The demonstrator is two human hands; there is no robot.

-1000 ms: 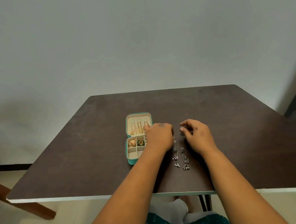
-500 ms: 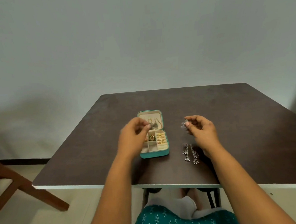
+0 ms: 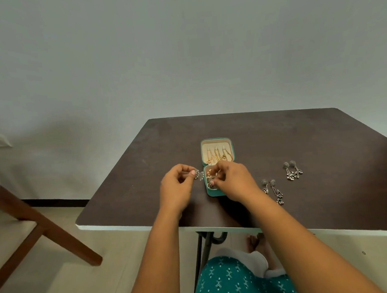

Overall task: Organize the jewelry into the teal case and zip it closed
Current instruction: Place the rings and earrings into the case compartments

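The teal case [image 3: 232, 146] lies open on the dark table [image 3: 301, 139], gold chains hanging in its cream lid. My left hand [image 3: 176, 189] pinches a silver earring [image 3: 198, 175] just left of the case's lower tray. My right hand [image 3: 232, 180] covers that tray, its fingertips pinching a small piece over the compartments; what it holds is too small to name. Two pairs of silver dangling earrings lie loose on the table to the right, one pair [image 3: 272, 191] near my right wrist and another pair [image 3: 293, 170] farther out.
A wooden chair [image 3: 34, 226] stands off the table's left side. The table's white front edge [image 3: 129, 226] runs close to my forearms. A grey wall rises behind the table.
My right hand has crossed from the table's right side onto the case's lower tray. My left hand stays by the case with its earring. The camera has swung left.
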